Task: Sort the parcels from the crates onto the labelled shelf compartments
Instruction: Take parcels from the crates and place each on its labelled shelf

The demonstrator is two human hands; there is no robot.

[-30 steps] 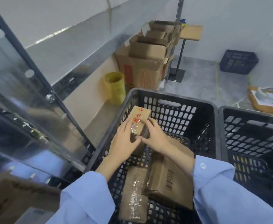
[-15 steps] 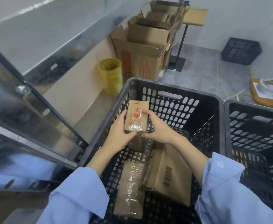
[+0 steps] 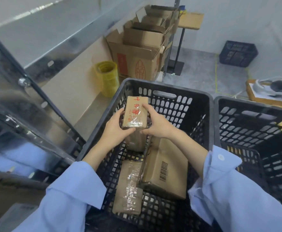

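Note:
A small brown parcel [image 3: 135, 112] with red writing and clear tape is held above the black crate [image 3: 202, 104]. My left hand [image 3: 116, 127] grips its left side and near edge. My right hand [image 3: 155, 122] grips its right side, fingers curled over the top. Below them in the crate lie a taped brown parcel [image 3: 128, 188], a larger cardboard parcel [image 3: 166, 168] with a barcode, and another brown parcel [image 3: 135, 141] partly hidden under my hands. The metal shelf [image 3: 36, 91] stands at my left.
A second black crate [image 3: 254, 118] adjoins on the right. Open cardboard boxes [image 3: 137, 52] and a yellow tape roll [image 3: 106, 77] sit beyond the crate. A dark crate [image 3: 238, 53] stands on the floor far right, near a wooden board [image 3: 254, 96].
Both hands have lifted the small parcel a little and turned its written face up toward me. The view has tilted down toward the crate.

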